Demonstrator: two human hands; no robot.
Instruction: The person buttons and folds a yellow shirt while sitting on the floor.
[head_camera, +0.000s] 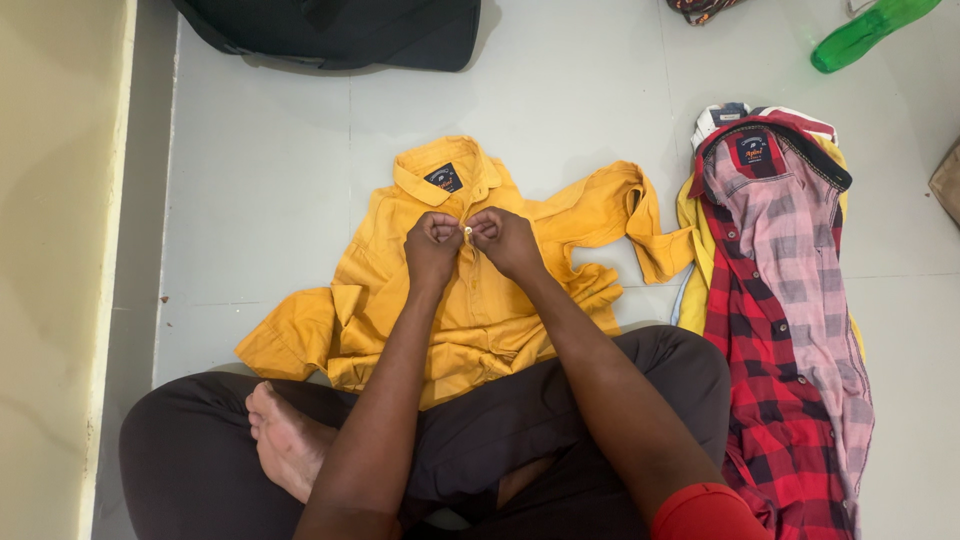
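Both arms stretched forward, left hand (432, 243) and right hand (501, 238) curled, fingertips pinched together

Yellow collared shirt (480, 300) spread front-up on floor, sleeves crumpled outward

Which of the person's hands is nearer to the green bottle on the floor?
Right. The right hand pinches the yellow shirt on the side towards the green bottle; the left hand sits just beyond it, farther away.
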